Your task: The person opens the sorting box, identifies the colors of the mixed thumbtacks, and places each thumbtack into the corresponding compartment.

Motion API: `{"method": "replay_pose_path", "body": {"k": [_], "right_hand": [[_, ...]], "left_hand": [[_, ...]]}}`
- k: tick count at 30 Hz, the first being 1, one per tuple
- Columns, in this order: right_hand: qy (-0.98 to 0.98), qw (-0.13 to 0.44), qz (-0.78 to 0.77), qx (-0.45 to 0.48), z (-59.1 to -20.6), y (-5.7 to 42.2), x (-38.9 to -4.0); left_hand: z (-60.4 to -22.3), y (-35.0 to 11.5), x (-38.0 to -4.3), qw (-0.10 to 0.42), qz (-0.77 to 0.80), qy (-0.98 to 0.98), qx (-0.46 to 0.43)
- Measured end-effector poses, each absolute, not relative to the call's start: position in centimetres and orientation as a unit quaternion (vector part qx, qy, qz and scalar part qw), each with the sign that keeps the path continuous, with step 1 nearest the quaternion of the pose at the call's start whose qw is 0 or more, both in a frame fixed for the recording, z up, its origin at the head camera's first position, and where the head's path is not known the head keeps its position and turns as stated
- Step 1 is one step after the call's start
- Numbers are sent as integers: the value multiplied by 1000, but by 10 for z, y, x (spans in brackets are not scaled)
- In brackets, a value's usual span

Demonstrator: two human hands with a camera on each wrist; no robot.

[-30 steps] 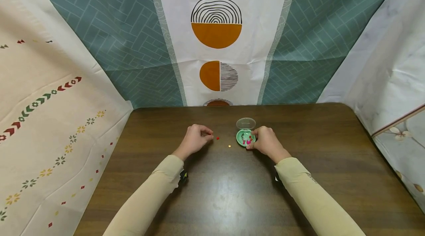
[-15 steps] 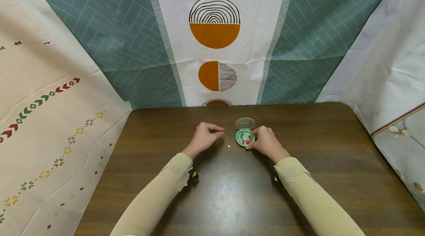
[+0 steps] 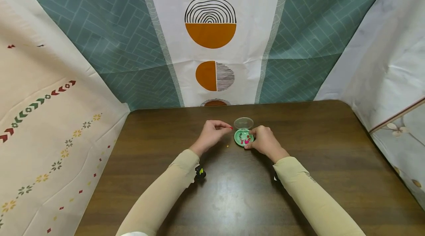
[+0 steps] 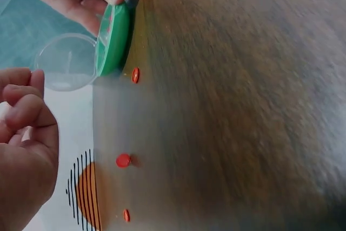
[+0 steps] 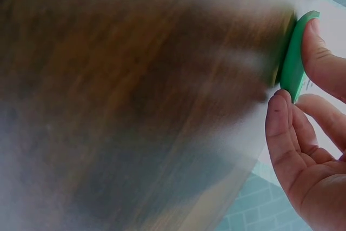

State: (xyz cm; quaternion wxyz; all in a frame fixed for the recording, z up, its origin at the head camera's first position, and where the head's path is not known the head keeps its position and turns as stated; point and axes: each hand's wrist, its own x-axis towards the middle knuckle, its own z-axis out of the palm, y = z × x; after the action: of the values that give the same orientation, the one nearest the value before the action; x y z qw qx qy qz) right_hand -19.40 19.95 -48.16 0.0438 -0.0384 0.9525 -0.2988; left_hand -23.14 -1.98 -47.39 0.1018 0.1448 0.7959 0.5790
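A small round green case (image 3: 236, 140) stands on the table, its clear lid (image 3: 244, 122) tipped back. Several tiny red and pink pieces (image 3: 246, 141) lie inside. My right hand (image 3: 266, 143) grips the case at its right edge, thumb in front; the right wrist view has the green rim (image 5: 294, 60) between thumb and fingers. Just left of the case, my left hand (image 3: 212, 134) pinches a tiny red piece (image 3: 231, 128) above the table. A tiny gold piece (image 3: 227, 146) lies on the wood below that hand.
The brown wooden table (image 3: 229, 199) extends around both hands. Patterned cloths (image 3: 139, 44) hang behind it and at both sides. In the left wrist view, small red pieces (image 4: 123, 160) appear on the table near the case.
My left hand has moved right toward the case. The red piece seen on the table earlier is gone from there, and one shows at my left fingertips. The right hand keeps its grip.
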Motion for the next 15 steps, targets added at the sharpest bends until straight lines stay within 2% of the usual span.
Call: {"method": "replay_pose_path", "body": {"k": [15], "right_hand": [[950, 40, -307, -45, -484, 201, -196]], "left_hand": [[-474, 12, -238, 145, 494, 835, 194]]}}
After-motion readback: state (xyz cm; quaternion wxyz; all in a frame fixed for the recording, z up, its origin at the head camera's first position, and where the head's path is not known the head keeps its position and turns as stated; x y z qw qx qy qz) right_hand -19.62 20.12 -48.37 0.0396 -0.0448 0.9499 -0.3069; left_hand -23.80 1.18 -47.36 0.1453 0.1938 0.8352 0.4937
